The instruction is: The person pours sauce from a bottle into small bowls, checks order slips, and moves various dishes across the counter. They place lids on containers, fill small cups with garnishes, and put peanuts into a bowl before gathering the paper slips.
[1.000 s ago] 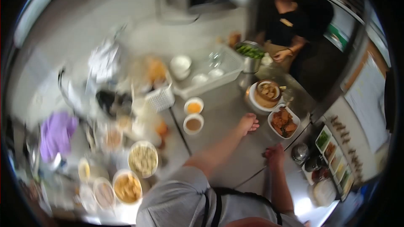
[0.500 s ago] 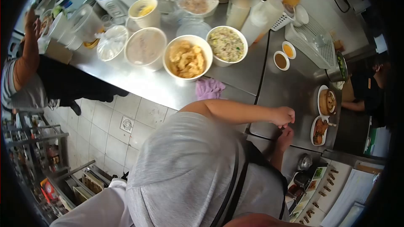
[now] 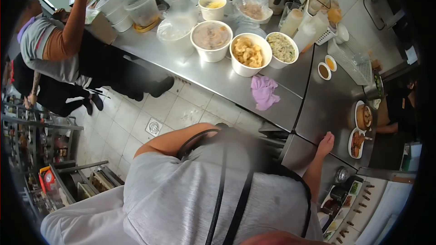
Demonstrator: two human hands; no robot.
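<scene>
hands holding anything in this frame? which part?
Nothing held that shows. The right hand rests open and flat on the steel counter, near two plates of food. The left hand is hidden behind the person's body.

The left hand, half a second ago a fist on the table (image 3: 327,104) beside the right hand (image 3: 325,143), is out of view, its elbow bent back. The right hand now lies flat and alone, the plates (image 3: 356,143) just beyond it.

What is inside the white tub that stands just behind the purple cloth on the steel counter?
The white tub holds pale yellow, crinkled fried pieces, heaped to its rim. What lies beneath that top layer is covered. The purple cloth lies beside it.
</scene>
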